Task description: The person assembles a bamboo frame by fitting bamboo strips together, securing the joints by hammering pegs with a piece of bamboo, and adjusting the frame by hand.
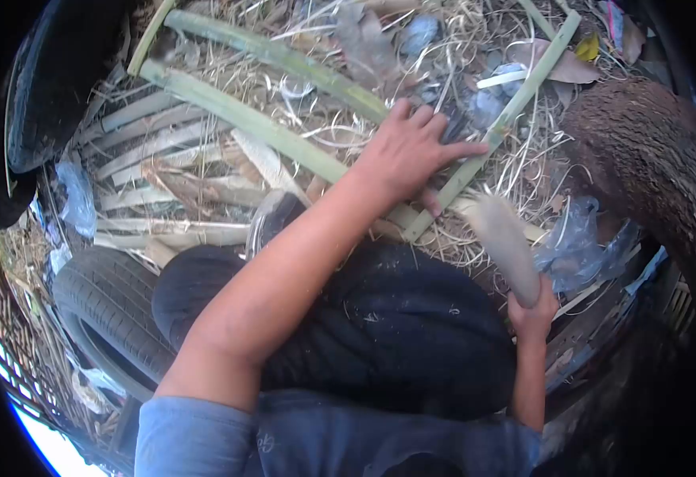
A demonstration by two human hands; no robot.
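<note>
My left hand [411, 155] lies with fingers spread over the right end of a frame of split green bamboo. Its index finger and thumb touch the slanting bamboo crosspiece [532, 87]. Two long bamboo strips, a lower one [240, 119] and an upper one [276, 57], run from under that hand to a short bamboo crosspiece [151, 36] at the upper left. My right hand [535, 308] is closed around the lower end of a thick, pale, club-like tool [500, 238]. Motion blurs this tool, so its exact kind is unclear. Its upper end is close to the crosspiece's lower end.
Bamboo shavings [340, 131] and dry leaves litter the ground. A rough-barked log [638, 143] lies at the right, with a crumpled plastic bag [578, 242] below it. A tyre [113, 306] sits at the lower left. Several loose bamboo slats [145, 151] lie left of the frame.
</note>
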